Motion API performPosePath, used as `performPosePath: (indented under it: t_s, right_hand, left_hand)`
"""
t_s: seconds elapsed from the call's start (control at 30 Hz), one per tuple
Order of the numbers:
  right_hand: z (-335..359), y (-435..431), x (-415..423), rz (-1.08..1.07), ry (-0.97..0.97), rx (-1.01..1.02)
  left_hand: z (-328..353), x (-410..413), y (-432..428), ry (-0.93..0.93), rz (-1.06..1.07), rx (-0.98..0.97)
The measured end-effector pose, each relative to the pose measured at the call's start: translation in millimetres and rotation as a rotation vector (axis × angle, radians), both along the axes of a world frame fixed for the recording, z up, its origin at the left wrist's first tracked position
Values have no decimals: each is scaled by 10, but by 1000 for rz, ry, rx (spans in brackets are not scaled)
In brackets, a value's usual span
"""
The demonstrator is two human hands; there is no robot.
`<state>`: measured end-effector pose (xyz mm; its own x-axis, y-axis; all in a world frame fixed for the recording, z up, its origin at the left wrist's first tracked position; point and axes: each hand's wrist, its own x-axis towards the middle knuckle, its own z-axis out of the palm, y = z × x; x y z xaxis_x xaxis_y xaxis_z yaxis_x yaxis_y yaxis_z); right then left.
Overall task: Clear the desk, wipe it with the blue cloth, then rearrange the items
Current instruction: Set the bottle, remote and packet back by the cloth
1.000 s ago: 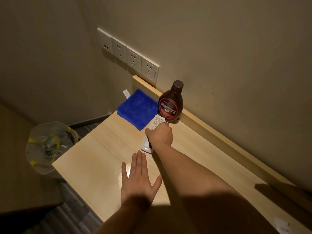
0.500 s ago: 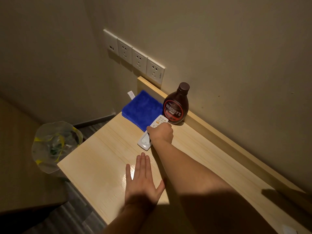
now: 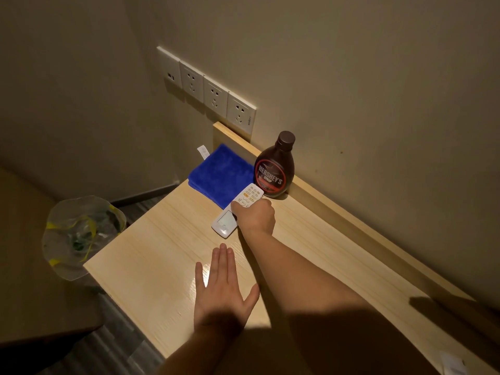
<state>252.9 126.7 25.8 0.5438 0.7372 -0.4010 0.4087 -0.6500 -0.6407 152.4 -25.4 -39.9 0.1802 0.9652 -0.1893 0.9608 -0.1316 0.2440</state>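
Note:
A folded blue cloth (image 3: 220,174) lies at the far left corner of the light wooden desk (image 3: 151,255). Right beside it a brown chocolate syrup bottle (image 3: 276,169) stands upright against the desk's raised back ledge. A white remote control (image 3: 230,216) lies on the desk, its far end overlapping the cloth's edge. My right hand (image 3: 255,217) is closed over the remote's middle. My left hand (image 3: 220,288) rests flat on the desk nearer to me, fingers spread, holding nothing.
A row of white wall sockets (image 3: 208,87) sits above the desk's far corner. A bin lined with a clear plastic bag (image 3: 81,234) stands on the floor left of the desk. A small white paper (image 3: 451,364) lies at the desk's near right.
My right hand has slid the remote slightly toward the cloth and bottle, so its far end now overlaps the cloth. My left hand stays flat on the desk.

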Motion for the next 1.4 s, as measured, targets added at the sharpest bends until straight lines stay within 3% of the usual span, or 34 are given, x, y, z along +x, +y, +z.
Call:
performPosePath:
  t_s: [0.27, 0.43, 0.67, 1.03, 1.2, 1.4]
  right_hand:
    - [251, -910, 634, 127, -188, -18]
    - [341, -1816, 1257, 166, -288, -66]
    - [469, -3121, 2133, 49, -396, -167]
    - [475, -4422, 2920, -231, -352, -261]
    - [290, -4540, 3081, -246, -245, -324]
    - [130, -4511, 3155, -229, -202, -260]
  left_hand:
    - [293, 17, -50, 91, -10, -98]
    - [320, 7, -23, 48, -17, -158]
    - [586, 431, -431, -10, -184, -71]
    - [652, 1852, -1445, -53, -686, -130]
    - [392, 2171, -1636, -6, -743, -130]
    - [247, 2212, -1675, 29, -718, -53]
